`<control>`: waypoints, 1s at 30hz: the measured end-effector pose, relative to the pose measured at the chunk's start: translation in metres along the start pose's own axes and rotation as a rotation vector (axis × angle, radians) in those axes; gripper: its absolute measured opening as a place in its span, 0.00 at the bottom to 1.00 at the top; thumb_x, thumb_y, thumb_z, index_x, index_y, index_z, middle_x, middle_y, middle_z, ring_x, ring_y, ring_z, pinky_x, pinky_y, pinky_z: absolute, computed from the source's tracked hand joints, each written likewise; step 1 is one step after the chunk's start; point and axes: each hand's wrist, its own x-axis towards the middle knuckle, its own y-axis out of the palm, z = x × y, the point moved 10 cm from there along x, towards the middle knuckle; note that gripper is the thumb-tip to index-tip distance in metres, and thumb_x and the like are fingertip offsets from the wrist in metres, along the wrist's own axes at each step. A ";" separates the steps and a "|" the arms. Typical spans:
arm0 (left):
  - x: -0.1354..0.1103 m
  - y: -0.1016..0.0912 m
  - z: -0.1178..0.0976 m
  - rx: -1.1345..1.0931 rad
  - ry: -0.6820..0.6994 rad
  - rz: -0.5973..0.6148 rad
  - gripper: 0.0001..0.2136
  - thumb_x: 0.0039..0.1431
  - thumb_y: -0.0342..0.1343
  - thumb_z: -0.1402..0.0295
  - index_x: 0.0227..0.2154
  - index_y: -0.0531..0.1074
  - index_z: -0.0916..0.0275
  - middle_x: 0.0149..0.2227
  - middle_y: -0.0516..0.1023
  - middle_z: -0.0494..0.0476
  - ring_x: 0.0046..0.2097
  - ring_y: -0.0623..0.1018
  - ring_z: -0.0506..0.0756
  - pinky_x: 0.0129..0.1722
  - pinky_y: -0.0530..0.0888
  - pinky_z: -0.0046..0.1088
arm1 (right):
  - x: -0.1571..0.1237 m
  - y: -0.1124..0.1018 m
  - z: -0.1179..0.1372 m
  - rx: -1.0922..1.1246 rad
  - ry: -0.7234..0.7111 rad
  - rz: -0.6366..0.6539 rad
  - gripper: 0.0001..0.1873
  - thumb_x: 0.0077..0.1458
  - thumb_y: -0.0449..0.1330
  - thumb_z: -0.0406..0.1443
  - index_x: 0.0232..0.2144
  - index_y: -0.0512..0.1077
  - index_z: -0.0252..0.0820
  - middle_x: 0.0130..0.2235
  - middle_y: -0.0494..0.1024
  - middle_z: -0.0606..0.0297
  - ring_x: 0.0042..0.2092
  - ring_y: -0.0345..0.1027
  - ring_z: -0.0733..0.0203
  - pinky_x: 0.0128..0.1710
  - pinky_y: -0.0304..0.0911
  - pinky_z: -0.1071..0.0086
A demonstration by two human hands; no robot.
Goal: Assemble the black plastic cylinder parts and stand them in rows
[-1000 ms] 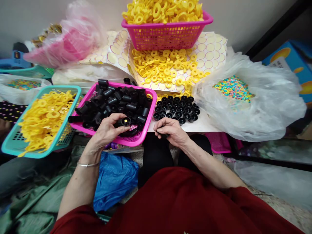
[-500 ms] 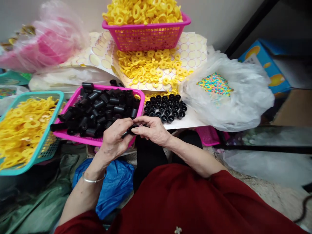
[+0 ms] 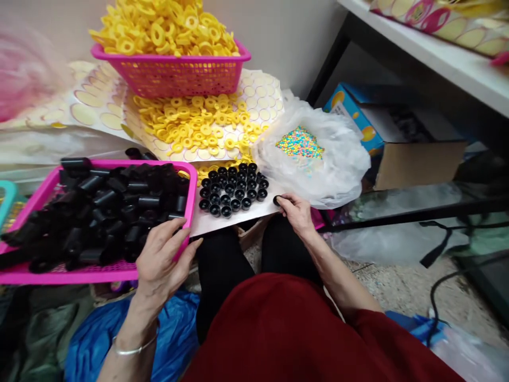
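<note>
My right hand [image 3: 296, 212] pinches a small round black cap [image 3: 277, 200] near the front edge of the white board [image 3: 207, 225]. To the left of it, similar black caps [image 3: 233, 185] stand close together in rows, hollow side up. My left hand [image 3: 165, 260] lies over the right rim of a pink basket [image 3: 193, 196], thumb and fingers apart, holding nothing that I can see. Black plastic cylinders [image 3: 105, 199] fill this basket in a loose heap.
Behind the caps lie yellow ring pieces [image 3: 199, 122], below a heaped pink basket [image 3: 178, 74]. A plastic bag [image 3: 338, 159] of colourful beads [image 3: 300, 143] sits at the right. Further right are an opened box [image 3: 417, 164] and a white shelf [image 3: 437, 58].
My hands were together on a black piece and are now apart. The right hand has moved right with a black cap; the left is at the basket rim. The view has swung right.
</note>
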 end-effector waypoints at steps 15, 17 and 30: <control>0.024 -0.051 0.153 0.251 -0.607 0.129 0.11 0.56 0.53 0.63 0.36 0.76 0.61 0.41 0.80 0.59 0.44 0.78 0.58 0.48 0.73 0.36 | 0.030 0.015 0.013 -0.110 -0.097 -0.077 0.23 0.44 0.65 0.53 0.28 0.75 0.37 0.18 0.72 0.65 0.20 0.65 0.60 0.22 0.63 0.67; 0.042 -0.038 0.170 0.324 -0.573 0.259 0.12 0.56 0.50 0.67 0.37 0.77 0.62 0.42 0.80 0.61 0.46 0.76 0.60 0.50 0.71 0.38 | 0.015 0.007 0.020 -0.244 -0.178 -0.102 0.23 0.47 0.63 0.54 0.29 0.74 0.38 0.19 0.73 0.64 0.22 0.67 0.58 0.24 0.64 0.66; 0.017 0.005 0.127 -0.097 -0.289 0.911 0.08 0.53 0.54 0.62 0.26 0.74 0.59 0.32 0.77 0.55 0.39 0.75 0.55 0.46 0.71 0.32 | -0.069 0.088 0.098 -0.297 -0.771 0.286 0.06 0.56 0.61 0.40 0.29 0.74 0.44 0.32 0.79 0.60 0.33 0.73 0.57 0.36 0.70 0.63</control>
